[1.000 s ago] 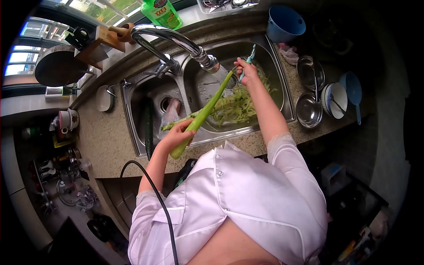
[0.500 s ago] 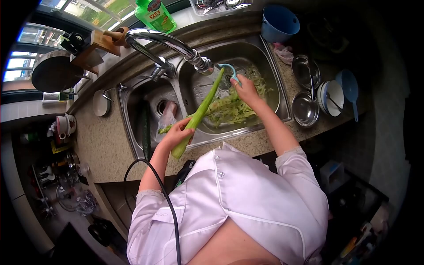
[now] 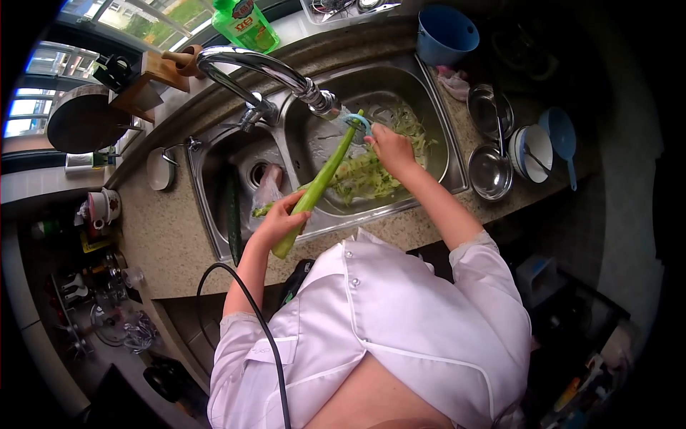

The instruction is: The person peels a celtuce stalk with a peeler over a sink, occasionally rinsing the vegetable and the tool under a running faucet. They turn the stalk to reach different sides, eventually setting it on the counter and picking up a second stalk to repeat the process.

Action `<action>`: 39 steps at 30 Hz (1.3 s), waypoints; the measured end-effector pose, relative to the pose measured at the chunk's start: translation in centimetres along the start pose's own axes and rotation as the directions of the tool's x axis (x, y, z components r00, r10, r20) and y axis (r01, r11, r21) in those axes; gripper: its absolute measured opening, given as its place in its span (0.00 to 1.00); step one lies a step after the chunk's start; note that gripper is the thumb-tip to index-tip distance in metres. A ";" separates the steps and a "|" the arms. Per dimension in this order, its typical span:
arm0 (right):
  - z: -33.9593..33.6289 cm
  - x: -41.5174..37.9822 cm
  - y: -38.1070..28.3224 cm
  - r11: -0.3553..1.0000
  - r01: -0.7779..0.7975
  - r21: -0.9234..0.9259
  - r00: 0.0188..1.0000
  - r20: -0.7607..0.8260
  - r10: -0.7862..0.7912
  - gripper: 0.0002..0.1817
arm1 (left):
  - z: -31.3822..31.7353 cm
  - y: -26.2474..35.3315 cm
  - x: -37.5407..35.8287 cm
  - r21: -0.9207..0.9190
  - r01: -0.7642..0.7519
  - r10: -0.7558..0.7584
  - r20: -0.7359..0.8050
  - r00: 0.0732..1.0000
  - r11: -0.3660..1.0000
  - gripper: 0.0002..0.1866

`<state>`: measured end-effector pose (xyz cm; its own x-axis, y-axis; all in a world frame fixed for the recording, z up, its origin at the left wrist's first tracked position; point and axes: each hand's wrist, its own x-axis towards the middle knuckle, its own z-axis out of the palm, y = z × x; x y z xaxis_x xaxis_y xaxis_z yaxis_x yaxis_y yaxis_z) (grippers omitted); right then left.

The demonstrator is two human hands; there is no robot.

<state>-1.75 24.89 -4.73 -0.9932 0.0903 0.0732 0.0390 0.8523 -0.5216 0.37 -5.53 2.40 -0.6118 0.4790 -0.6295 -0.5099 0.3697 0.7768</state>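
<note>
My left hand (image 3: 284,220) is wrapped round the thick lower end of a long, pale green celtuce stem (image 3: 325,174), which slants up and away over the right sink basin. In my closed right hand (image 3: 393,151) is a light blue peeler (image 3: 369,126), its head against the thin upper end of the stem, just under the faucet (image 3: 325,104). Below my hands, green peelings (image 3: 368,180) lie heaped in the right basin (image 3: 304,146). The contact between blade and stem is too small to make out clearly.
A dark green cucumber (image 3: 233,214) and a clear plastic bag (image 3: 269,187) lie in the left basin. Metal bowls (image 3: 491,173), white bowls (image 3: 532,151), a blue strainer (image 3: 561,136) and a blue bucket (image 3: 446,36) stand to the right. A black cable (image 3: 275,343) hangs before me.
My right hand has brought the peeler slightly left and down, onto the stem's upper end. My left hand keeps its hold, with the stem at nearly the same slant.
</note>
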 end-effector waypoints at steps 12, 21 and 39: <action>-1.7 -0.1 1.3 1.000 0.013 0.024 0.994 -0.109 -0.011 0.13 | 0.4 0.1 -0.5 0.167 -0.043 0.051 -0.043 0.998 0.985 0.31; -2.3 -0.1 2.1 0.974 -0.205 -0.097 0.975 -0.111 0.194 0.14 | 0.6 -0.5 -0.4 0.391 -0.167 0.232 -0.124 0.965 0.905 0.31; -1.2 1.0 3.7 0.945 -0.313 -0.092 0.940 0.114 0.322 0.15 | 1.2 -1.2 -1.0 0.642 -0.298 0.555 -0.241 0.796 0.707 0.31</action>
<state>-2.44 28.74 -5.51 -0.9333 0.3006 -0.1966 0.3578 0.8247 -0.4379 2.28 -5.50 2.10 -0.9160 0.3942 -0.0746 0.2101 0.6297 0.7479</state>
